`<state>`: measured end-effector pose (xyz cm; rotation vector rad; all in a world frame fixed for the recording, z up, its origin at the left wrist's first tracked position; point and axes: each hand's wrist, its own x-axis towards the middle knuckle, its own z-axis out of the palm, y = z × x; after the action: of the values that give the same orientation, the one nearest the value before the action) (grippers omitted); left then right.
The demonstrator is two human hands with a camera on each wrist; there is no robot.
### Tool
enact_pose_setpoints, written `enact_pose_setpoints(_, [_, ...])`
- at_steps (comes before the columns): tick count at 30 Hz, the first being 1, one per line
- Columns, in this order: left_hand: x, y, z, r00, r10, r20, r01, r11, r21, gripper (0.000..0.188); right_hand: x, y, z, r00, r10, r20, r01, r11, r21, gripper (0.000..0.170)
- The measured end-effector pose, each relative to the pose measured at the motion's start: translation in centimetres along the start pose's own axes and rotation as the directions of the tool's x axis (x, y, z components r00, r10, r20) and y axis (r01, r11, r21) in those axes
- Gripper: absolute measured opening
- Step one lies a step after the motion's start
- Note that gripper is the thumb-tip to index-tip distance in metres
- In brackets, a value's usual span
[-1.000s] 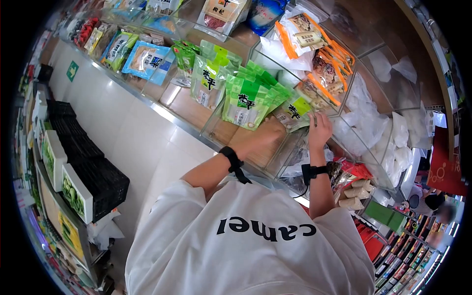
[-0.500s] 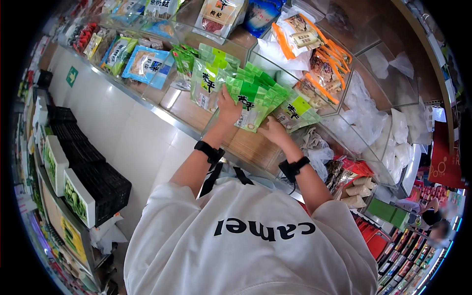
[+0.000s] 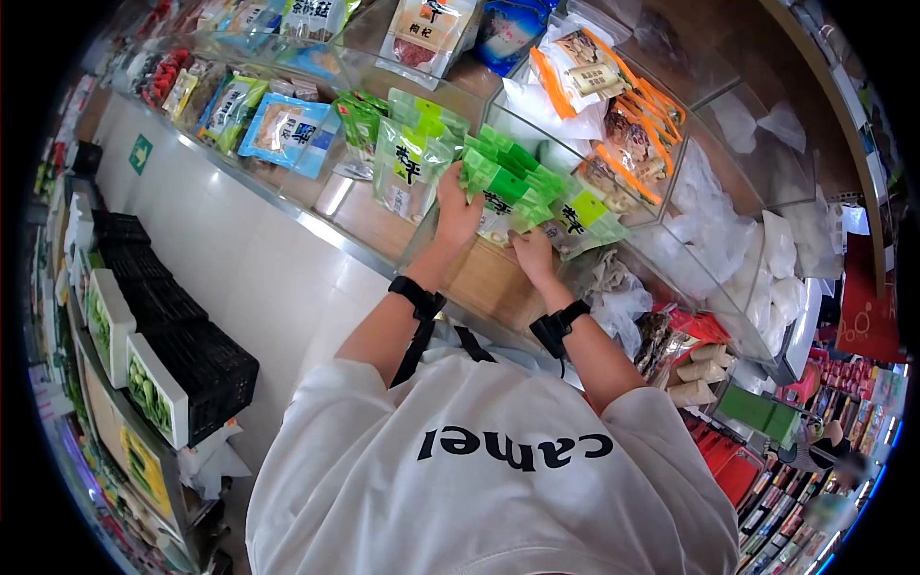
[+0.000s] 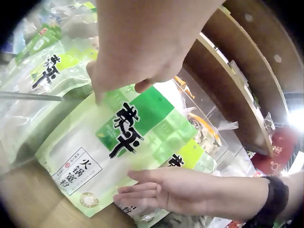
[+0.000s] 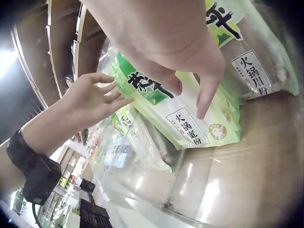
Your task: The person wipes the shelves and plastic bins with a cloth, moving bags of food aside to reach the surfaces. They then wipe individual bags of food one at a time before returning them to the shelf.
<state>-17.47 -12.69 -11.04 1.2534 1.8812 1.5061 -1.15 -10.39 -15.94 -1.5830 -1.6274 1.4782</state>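
Note:
A stack of green-and-clear noodle bags (image 3: 498,182) leans in a glass-walled compartment. My left hand (image 3: 458,206) touches the stack's left edge; in the right wrist view the left hand's (image 5: 92,102) fingers lie loosely extended along the front noodle bag (image 5: 183,116). At the stack's lower right edge is my right hand (image 3: 532,254), its fingers nearly straight against the front bag in the left wrist view. Another green bag (image 3: 580,220) stands behind the right hand. To the left, beyond a glass divider, a similar clear green bag (image 3: 407,168) stands upright.
Glass dividers (image 3: 383,254) and a metal counter edge (image 3: 287,204) border the compartment. Orange-edged packets (image 3: 637,139) and white plastic bags (image 3: 714,225) fill compartments at the right. A blue packet (image 3: 286,134) lies at the left. Black crates (image 3: 206,369) stand across the aisle.
Both hands have moved left, the right one from the neighbouring bag to the front bag's side. The stack's front bag now slants differently, its green top turned more towards the head camera.

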Motion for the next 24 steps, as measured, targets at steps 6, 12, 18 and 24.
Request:
enact_pose_setpoints(6, [-0.2,-1.0,0.5,0.997,0.049,-0.066,-0.044,0.997,0.066,0.068,1.6,2.4,0.7,0.991,-0.122,-0.054,0.111,0.978,-0.176,0.025])
enact_pose_setpoints(12, [-0.1,-0.5,-0.3,0.998,0.054,-0.022,-0.054,0.999,0.003,0.074,1.6,1.6,-0.2,0.999,0.036,-0.009,-0.037,0.971,-0.237,0.036])
enact_pose_setpoints(18, [1.2,-1.9,-2.5,0.991,-0.006,-0.136,0.028,0.987,0.16,0.076,-1.3,0.5,-2.6,0.998,-0.061,0.032,0.069,0.866,-0.495,0.031])
enact_pose_setpoints(24, [7.0,-8.3,-8.2,0.951,-0.107,-0.29,0.158,0.975,0.159,0.075,-3.7,-7.7,-0.3,0.915,-0.339,0.22,0.388,0.889,-0.244,0.017])
